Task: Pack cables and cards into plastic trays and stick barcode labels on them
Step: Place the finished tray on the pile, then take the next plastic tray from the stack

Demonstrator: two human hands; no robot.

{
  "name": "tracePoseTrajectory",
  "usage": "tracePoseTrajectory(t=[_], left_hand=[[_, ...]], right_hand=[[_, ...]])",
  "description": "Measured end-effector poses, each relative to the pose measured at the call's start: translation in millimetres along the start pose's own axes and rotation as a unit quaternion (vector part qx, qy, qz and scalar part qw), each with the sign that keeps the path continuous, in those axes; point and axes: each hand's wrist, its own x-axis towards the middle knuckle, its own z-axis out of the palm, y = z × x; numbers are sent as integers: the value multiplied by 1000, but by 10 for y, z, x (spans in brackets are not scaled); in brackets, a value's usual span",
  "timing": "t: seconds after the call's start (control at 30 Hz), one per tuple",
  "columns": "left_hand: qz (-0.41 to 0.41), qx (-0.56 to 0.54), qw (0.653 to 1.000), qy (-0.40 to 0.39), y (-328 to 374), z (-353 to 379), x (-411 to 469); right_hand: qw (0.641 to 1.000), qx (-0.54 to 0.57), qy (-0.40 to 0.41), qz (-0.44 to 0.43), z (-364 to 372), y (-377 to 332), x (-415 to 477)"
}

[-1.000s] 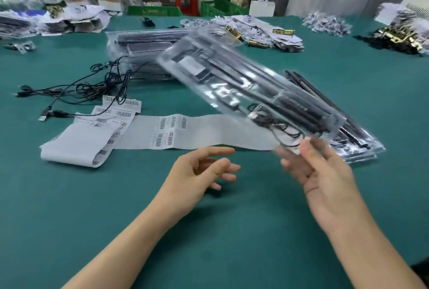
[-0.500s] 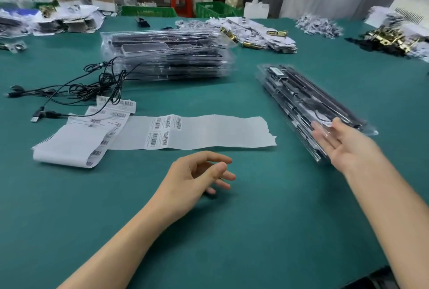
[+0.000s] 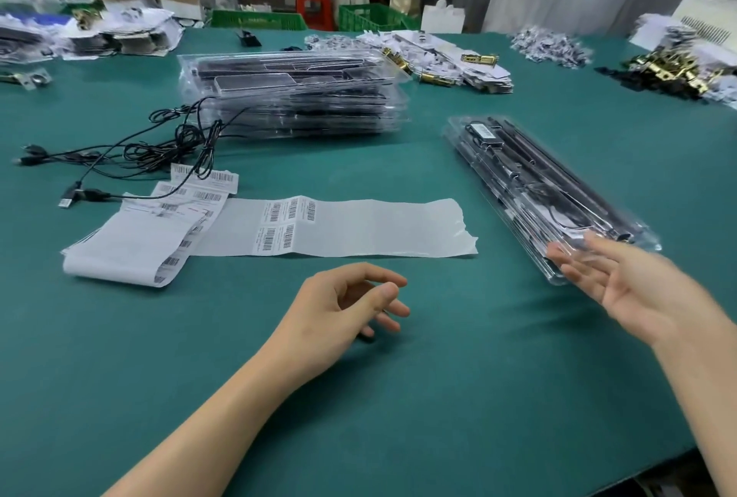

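A packed clear plastic tray (image 3: 534,185) with black cables lies on a small pile of like trays at the right of the green table. My right hand (image 3: 634,289) hovers at its near end, fingers straight and spread, holding nothing. My left hand (image 3: 343,313) rests on the table in the middle, fingers loosely curled and empty. A long white strip of barcode labels (image 3: 319,227) lies flat ahead of it, folded into a stack at the left. A larger stack of clear trays (image 3: 295,93) stands farther back. Loose black USB cables (image 3: 131,153) sprawl at the left.
Piles of white cards and brass parts (image 3: 438,57) line the far edge; more brass parts (image 3: 674,69) sit at the far right. Paper heaps (image 3: 119,31) lie at the far left. Green crates and cardboard boxes stand beyond the table.
My right hand carried the packed tray to the right, laid it on the pile and let go; its fingers now spread just off the tray's end. My left hand barely moved.
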Motion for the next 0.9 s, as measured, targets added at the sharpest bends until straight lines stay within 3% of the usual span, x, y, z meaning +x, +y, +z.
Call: tracePoseTrajectory(t=[0.13, 0.33, 0.53, 0.67, 0.9], left_hand=[[1, -1, 1000, 1, -2, -10, -1], [2, -1, 1000, 1, -7, -17, -7], [2, 8, 1000, -3, -25, -28, -5], [4, 14, 1000, -2, -36, -29, 6], [13, -2, 1000, 24, -33, -39, 36]], right_hand=[[996, 82, 8, -11, -57, 42, -121], [997, -55, -8, -48, -60, 55, -285], [998, -51, 5, -40, -57, 53, -352], [991, -67, 40, -104, 81, 149, -424], [956, -174, -96, -214, 1106, 441, -316]])
